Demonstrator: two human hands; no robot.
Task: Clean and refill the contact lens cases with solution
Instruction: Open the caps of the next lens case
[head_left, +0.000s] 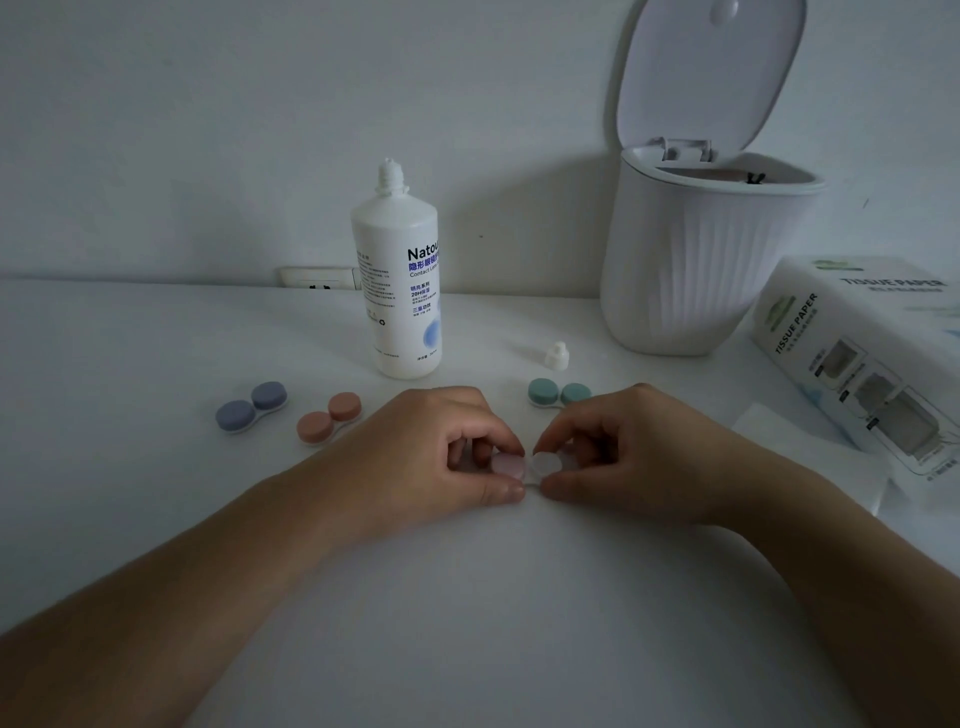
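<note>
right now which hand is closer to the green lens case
Right. The right hand lies just in front of the green lens case, its knuckles almost at it. The left hand sits further off to the case's left.

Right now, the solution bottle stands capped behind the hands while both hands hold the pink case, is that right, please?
Not quite: the solution bottle stands uncapped; its cap sits on the table beside it, as the head view shows. The left hand and right hand do hold the pink case.

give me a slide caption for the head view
Both hands pinch the pink case caps; open bottle stands behind.
</note>
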